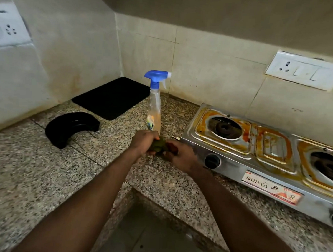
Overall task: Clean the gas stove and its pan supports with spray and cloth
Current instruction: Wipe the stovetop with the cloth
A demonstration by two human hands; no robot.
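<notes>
On my feed, both hands meet over the inner corner of the granite counter (33, 176) with a dark green cloth (159, 144) bunched between them. The left hand (144, 142) has its fingers curled round one end of the cloth. The right hand (181, 158) pinches the other end with its fingers folded in tight. Neither hand holds anything else.

Just behind the left hand, the spray bottle (154, 106) stands upright with its blue trigger head pointing right. The knuckles hide its base, so I cannot tell whether hand and bottle touch.

Just right of the right hand, the steel two-burner gas stove (235, 158) sits on the counter. Orange-brown grime smears its top around the near burner (225, 128) and the far burner (327, 166). A black knob (212, 161) is on its front face close to the right wrist, beside a label (272, 187) reading SURYA.

To the left, a black curved piece (71, 127) lies on the counter, and a flat black mat (113, 97) sits behind it in the corner. A switch plate (305, 70) is on the tiled wall above the stove, and a socket (6, 29) is on the left wall.
</notes>
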